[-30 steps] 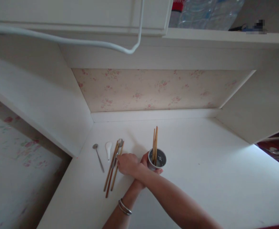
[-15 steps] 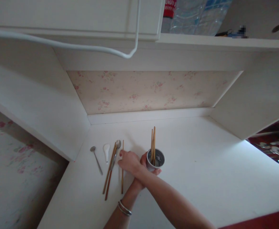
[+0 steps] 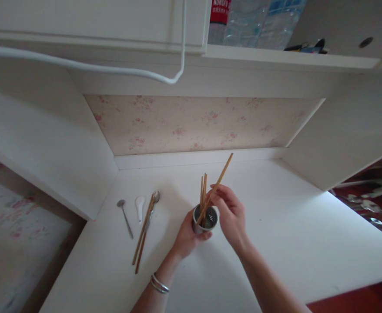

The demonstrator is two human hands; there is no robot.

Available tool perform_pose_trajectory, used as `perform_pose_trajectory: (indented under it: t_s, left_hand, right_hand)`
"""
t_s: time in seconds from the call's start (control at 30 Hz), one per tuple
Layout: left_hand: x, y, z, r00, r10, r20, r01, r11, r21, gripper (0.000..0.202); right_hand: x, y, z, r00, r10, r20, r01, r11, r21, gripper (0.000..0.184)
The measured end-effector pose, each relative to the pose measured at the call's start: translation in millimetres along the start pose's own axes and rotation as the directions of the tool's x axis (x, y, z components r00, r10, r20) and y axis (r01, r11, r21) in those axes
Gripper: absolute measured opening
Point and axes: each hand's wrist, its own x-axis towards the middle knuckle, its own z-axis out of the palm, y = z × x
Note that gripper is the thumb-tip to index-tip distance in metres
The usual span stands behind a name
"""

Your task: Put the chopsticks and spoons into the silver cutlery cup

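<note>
My left hand [image 3: 188,237] is wrapped round a grey utensil holder [image 3: 214,222] with small drainage holes in its bottom. Several wooden chopsticks [image 3: 203,187] stand upright inside. Between the fingers of my right hand [image 3: 230,213] is another chopstick [image 3: 224,169], tilted to the right with its lower end inside the rim of the holder. Left of the holder lie two more chopsticks [image 3: 139,252], a metal spoon [image 3: 156,197] close beside them, a white soup spoon [image 3: 139,204] and a small long-handled metal spoon [image 3: 125,217].
Everything stands on a white desktop [image 3: 276,243] between side panels. Plastic water bottles [image 3: 246,21] sit on the shelf above, and a white cable [image 3: 112,68] hangs across the upper left. A red surface shows past the desk's right edge.
My right hand has picked up the single chopstick from the left, uncrossed from my left arm and brought the chopstick over to the holder. My left hand keeps its hold.
</note>
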Motion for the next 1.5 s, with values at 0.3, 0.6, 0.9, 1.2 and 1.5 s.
perform_pose_trajectory:
  t_s: [0.3,0.6,0.9,1.2,1.5]
  left_hand:
    - [-3,-8,-1.1,0.999,-0.041,-0.014,0.041,0.999,0.006,0.077]
    - [-2,-13,-0.8,0.998,-0.027,-0.052,0.030,0.998,0.049,0.080]
    - [-2,-14,-1.3,0.998,-0.025,-0.062,0.028,0.998,0.052,0.080]
    - [-3,-6,2.9,0.999,-0.032,-0.034,0.033,0.999,0.036,0.081]
    - [-15,8,-3.3,0.998,0.023,-0.050,-0.003,0.930,0.366,0.077]
  right_hand:
    - [19,53,-44,0.980,0.182,-0.077,-0.191,0.973,-0.130,0.037]
    - [7,71,-39,0.976,0.129,0.173,-0.044,0.904,-0.426,0.031]
    - [10,70,-37,0.969,0.103,0.223,0.006,0.897,-0.442,0.029]
    - [-13,87,-54,0.928,0.243,0.283,-0.179,0.956,-0.231,0.059]
    - [-48,117,-50,0.930,0.222,0.293,-0.209,0.975,-0.076,0.100]
